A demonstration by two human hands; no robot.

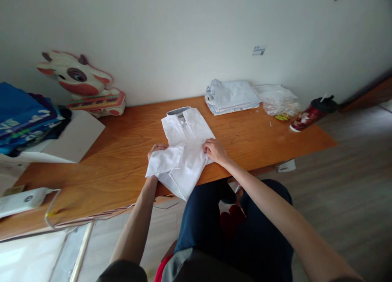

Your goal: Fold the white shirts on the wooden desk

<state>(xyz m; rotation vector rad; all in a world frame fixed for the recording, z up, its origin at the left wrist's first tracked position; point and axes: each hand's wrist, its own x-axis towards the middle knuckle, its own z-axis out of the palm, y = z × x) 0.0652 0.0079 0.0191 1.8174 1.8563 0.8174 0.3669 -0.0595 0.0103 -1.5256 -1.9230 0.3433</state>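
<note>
A white collared shirt [191,145] lies on the wooden table, its collar toward the wall and its lower end hanging over the front edge. Its left part is folded inward, with a flap lying across the front. My left hand [157,148] grips the shirt's left side; the flap covers most of that hand and wrist. On the opposite side, my right hand [215,150] has its fingers curled onto the shirt's right edge and holds the cloth.
Folded pale clothes [232,95] sit against the wall, beside a clear plastic bag [280,102] and a dark red tumbler [309,116]. Leftward are a cow-shaped toy keyboard [92,86], a white box [73,137] with blue clothes [24,114], and a white corded device [23,201].
</note>
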